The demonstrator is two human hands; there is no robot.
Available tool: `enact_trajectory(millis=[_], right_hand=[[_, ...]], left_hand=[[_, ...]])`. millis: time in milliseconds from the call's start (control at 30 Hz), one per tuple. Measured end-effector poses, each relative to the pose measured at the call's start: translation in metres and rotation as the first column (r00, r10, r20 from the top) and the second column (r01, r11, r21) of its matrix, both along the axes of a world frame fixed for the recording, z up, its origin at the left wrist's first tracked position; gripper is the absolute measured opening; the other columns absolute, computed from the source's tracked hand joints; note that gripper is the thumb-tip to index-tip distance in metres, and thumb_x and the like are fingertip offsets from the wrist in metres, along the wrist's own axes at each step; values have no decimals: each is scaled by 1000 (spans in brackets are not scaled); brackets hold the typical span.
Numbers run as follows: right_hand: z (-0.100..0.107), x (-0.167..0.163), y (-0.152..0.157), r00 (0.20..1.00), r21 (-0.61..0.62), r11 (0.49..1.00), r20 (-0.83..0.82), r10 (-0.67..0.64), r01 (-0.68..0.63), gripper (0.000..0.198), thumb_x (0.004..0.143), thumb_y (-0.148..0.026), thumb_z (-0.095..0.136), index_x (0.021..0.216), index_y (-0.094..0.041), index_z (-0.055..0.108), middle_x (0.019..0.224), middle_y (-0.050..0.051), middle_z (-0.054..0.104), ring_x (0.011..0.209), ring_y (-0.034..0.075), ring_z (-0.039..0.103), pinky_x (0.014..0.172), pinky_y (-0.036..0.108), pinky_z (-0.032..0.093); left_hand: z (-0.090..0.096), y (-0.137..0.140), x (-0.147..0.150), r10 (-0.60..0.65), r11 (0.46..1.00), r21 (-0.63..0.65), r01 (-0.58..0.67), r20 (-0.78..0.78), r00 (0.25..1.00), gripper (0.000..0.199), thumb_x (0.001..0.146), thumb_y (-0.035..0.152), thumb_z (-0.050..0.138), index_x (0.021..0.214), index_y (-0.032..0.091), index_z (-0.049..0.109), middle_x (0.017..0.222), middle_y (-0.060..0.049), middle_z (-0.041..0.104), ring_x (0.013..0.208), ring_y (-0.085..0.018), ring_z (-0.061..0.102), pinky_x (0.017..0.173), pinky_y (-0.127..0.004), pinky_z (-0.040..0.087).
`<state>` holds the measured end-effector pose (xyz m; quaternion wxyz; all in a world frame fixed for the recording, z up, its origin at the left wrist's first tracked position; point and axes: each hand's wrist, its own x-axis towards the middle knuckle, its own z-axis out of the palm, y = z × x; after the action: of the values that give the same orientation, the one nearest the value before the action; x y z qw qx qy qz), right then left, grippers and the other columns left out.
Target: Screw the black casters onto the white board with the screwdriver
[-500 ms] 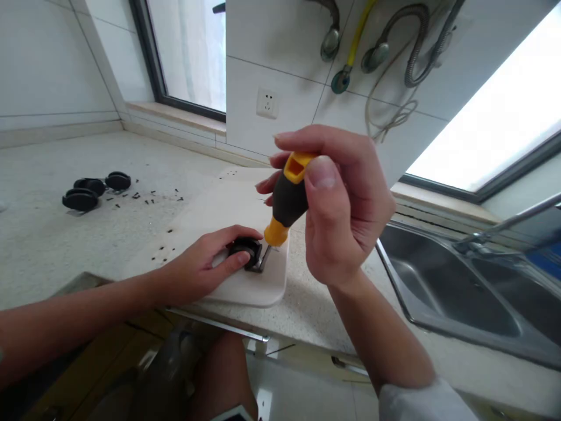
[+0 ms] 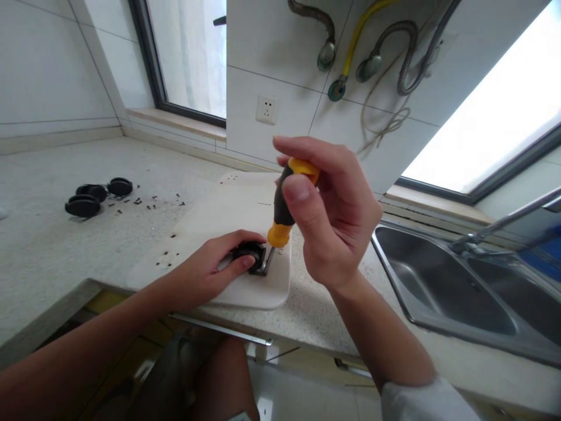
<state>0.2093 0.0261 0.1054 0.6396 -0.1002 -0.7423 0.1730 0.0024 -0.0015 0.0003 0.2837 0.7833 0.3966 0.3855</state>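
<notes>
My left hand (image 2: pixel 214 263) grips a black caster wheel (image 2: pixel 250 252) and presses it against a white board (image 2: pixel 245 292) near the board's front right corner. A metal mounting plate (image 2: pixel 264 268) shows beside the wheel. In my right hand (image 2: pixel 333 216) is a screwdriver (image 2: pixel 284 204) with a black and yellow handle, held tilted with its shaft pointing down at the plate. The thumb lies on the handle while the index finger stretches over its top. Whether a screw sits under the tip is too small to tell.
Several black casters (image 2: pixel 83 206) lie on the counter (image 2: pixel 35 245) at the left, beside scattered small dark screws (image 2: pixel 138 201). A steel sink (image 2: pixel 421 272) is set in the counter on the right. Hoses (image 2: pixel 350 41) and a socket (image 2: pixel 266 110) are on the wall behind.
My right hand has shifted slightly left and turned, with the screwdriver now more upright. My left hand stays on the caster. The camera view has moved a little.
</notes>
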Motion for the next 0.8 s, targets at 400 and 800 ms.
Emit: enact_trajectory(millis=[400,800], right_hand=[[-9,-12,11,989,94,984,-39,-146,149,27,96,-49,76,121,-43,80,122,0,77,97,26,72,77,40,66],[-5,-12,7,997,38,997,-39,68,-66,33,101,-28,66,132,-35,75,131,2,73,100,22,74,77,38,64]], left_hand=[[-2,1,-2,-6,997,-74,9,40,999,39,109,40,64,146,29,65,133,-6,78,119,-26,74,112,-44,58],[-5,3,-2,-10,987,-162,23,81,997,39,97,39,80,133,27,71,124,-4,80,115,-26,75,104,-41,60]])
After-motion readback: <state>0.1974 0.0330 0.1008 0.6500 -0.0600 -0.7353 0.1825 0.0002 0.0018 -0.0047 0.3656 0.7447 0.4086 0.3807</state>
